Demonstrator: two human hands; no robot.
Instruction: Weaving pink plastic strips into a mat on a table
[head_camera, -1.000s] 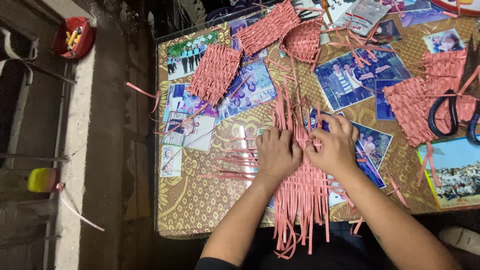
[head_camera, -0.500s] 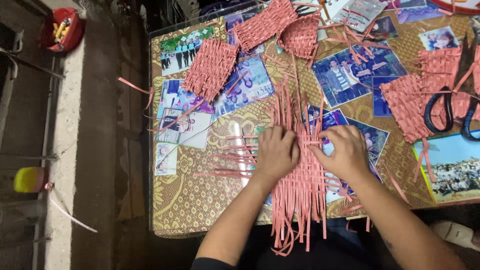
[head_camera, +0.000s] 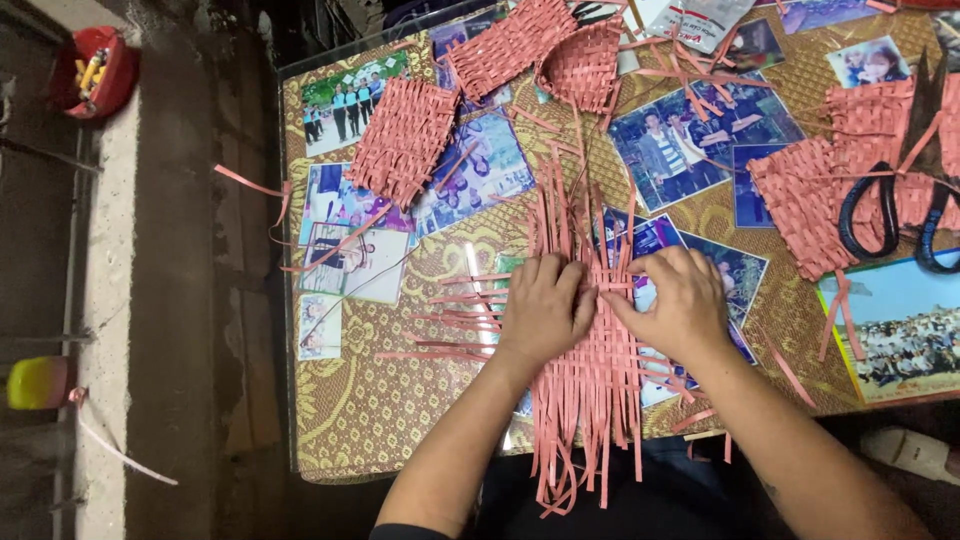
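Pink paper strips, half-woven into a flat mat (head_camera: 590, 360), lay under both hands; left hand (head_camera: 545, 310) pressed flat and open, right hand (head_camera: 680, 305) pinched one strip, black scissors (head_camera: 890, 215) beyond it on the counter (head_camera: 380, 410).

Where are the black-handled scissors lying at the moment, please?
In the head view, the scissors lie at the table's far right, on a pink woven piece, well beyond the right hand.

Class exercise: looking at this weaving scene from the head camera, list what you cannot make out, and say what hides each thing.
- Head view: the weave's middle under the left hand and right hand.
- Pink strip mat: lower ends hang past the table edge into shadow.
- Scissors: cut off by the right edge.
- Red container: contents too small.
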